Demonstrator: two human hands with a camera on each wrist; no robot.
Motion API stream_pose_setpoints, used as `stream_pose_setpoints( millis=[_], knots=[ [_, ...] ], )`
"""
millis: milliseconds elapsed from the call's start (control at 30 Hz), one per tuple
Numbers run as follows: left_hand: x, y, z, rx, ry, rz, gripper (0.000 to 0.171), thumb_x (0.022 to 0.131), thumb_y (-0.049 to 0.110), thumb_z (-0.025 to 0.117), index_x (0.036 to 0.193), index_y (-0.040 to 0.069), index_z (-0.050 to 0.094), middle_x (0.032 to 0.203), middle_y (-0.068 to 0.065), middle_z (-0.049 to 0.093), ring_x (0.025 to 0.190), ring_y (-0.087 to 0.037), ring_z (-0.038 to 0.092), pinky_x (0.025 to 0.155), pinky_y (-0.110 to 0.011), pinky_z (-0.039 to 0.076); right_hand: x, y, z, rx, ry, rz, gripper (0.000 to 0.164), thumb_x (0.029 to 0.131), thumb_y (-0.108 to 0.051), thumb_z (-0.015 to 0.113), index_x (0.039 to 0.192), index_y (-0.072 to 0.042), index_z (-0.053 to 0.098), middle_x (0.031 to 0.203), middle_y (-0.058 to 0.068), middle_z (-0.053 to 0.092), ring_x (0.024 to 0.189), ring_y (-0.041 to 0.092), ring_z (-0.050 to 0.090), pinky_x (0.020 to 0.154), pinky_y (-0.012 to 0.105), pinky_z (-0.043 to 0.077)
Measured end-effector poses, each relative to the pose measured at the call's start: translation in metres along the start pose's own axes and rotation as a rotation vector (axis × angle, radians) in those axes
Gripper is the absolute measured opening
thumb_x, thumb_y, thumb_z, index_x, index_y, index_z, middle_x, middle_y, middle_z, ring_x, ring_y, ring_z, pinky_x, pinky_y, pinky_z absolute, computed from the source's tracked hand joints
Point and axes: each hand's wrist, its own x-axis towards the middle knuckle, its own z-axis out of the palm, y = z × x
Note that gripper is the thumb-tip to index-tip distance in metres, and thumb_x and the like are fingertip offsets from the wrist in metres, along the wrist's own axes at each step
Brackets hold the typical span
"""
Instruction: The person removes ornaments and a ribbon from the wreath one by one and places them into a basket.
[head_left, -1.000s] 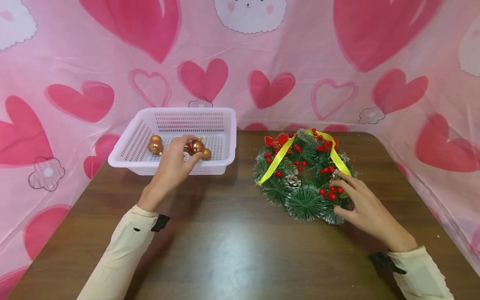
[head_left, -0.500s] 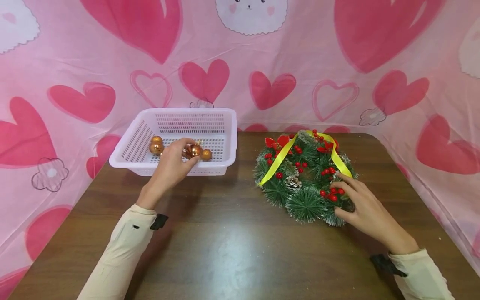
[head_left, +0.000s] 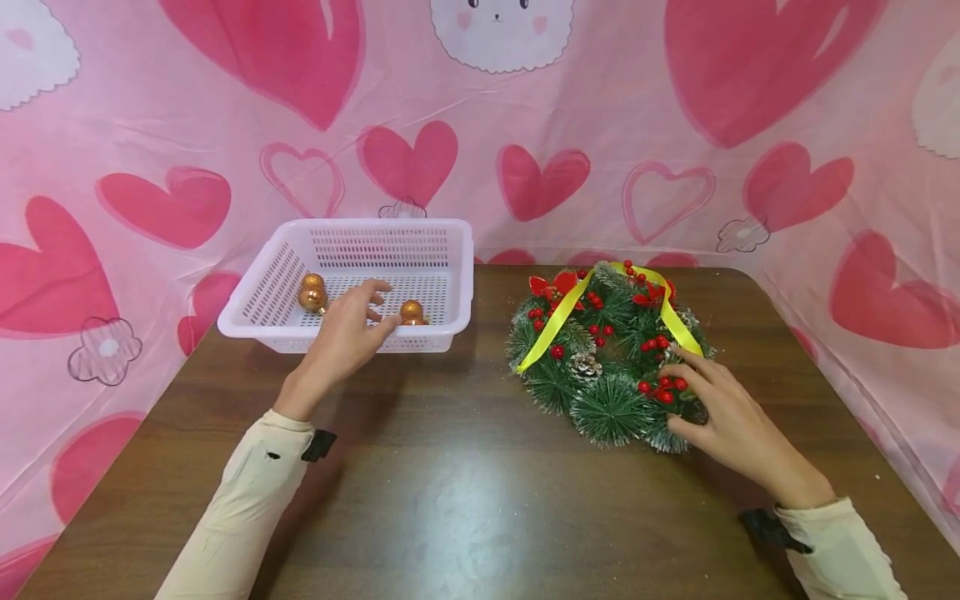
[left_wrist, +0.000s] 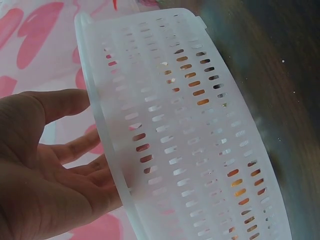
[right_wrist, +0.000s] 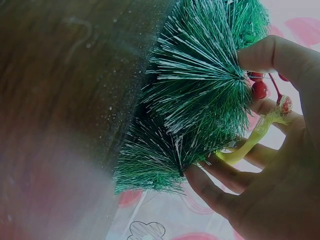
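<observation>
In the head view my left hand [head_left: 347, 327] reaches over the front rim of the white plastic basket [head_left: 459, 287], fingers apart and holding nothing. Gold and copper Christmas baubles lie inside: one group [head_left: 312, 296] at the left, another [head_left: 412, 310] right of my fingertips, partly hidden by the front rim. The left wrist view shows the thumb outside the basket's wall [left_wrist: 150, 117] and fingers behind it. My right hand [head_left: 738, 421] holds the right edge of a green Christmas wreath [head_left: 611, 408], thumb and fingertips on its needles, beside red berries [right_wrist: 259, 90].
Both the basket and the wreath stand on a brown wooden table [head_left: 450, 483]. A yellow ribbon [head_left: 555, 323] loops over the wreath, which also bears a pine cone [head_left: 585, 365] and red flowers [head_left: 557, 287]. A pink heart-print cloth [head_left: 517, 100] hangs behind the table.
My left hand has let go of the copper bauble it held; it now lies by the glittery one at the basket's right front. My right hand has stayed at the wreath.
</observation>
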Motion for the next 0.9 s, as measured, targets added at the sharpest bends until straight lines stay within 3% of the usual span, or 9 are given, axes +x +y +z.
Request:
stream_pose_setpoints(
  millis=[400,767,900],
  knots=[
    [0.001,0.005,0.003,0.006,0.006,0.006,0.044,0.09,0.011,0.07,0.129,-0.002,0.055,0.118,-0.028,0.062,0.097,-0.04,0.067,0.081,-0.053,0.052,-0.003,0.001,-0.003,-0.008,0.006,-0.006,0.055,0.076,-0.014,0.08,0.126,-0.015,0.057,0.149,0.018,0.041,0.126,0.046,0.042,0.083,0.073,0.04],
    [-0.004,0.019,0.002,-0.034,0.005,0.047,0.04,0.09,0.009,0.071,0.126,-0.002,0.056,0.12,-0.022,0.061,0.1,-0.038,0.065,0.081,-0.051,0.054,-0.001,0.001,-0.003,-0.024,0.0,-0.015,0.055,0.076,-0.014,0.081,0.126,-0.015,0.057,0.15,0.019,0.041,0.126,0.046,0.041,0.085,0.071,0.041],
    [-0.007,0.024,0.003,-0.023,0.033,0.074,0.038,0.089,0.007,0.072,0.123,-0.002,0.058,0.118,-0.021,0.062,0.102,-0.037,0.061,0.084,-0.052,0.052,-0.001,-0.004,-0.003,-0.04,-0.011,-0.018,0.057,0.076,-0.014,0.082,0.128,-0.014,0.057,0.151,0.02,0.039,0.128,0.046,0.039,0.087,0.07,0.042]
  ],
)
